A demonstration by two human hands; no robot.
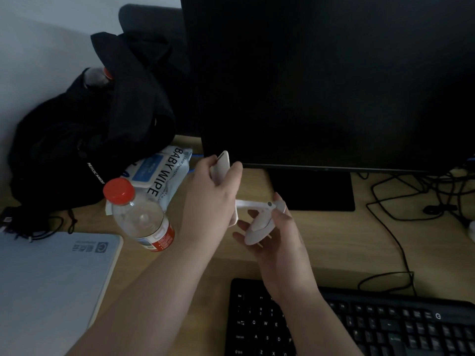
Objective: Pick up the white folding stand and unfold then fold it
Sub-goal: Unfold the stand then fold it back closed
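The white folding stand (253, 204) is held above the wooden desk (334, 242), in front of the monitor's foot. It is partly unfolded: its upper plate stands nearly upright, a thin arm runs right to a hinge, and its rounded base hangs below. My left hand (213, 199) grips the upper plate between thumb and fingers. My right hand (275, 232) holds the base and the hinge end, with fingers curled under the base. Both hands hide parts of the stand.
A dark monitor (321, 80) stands right behind the hands. A clear bottle with a red cap (140, 214) and a baby wipes pack (164, 173) lie to the left, with a black bag (84, 129) behind them. A black keyboard (372, 327) lies near me, a grey pad (51, 278) at left, cables (401, 201) at right.
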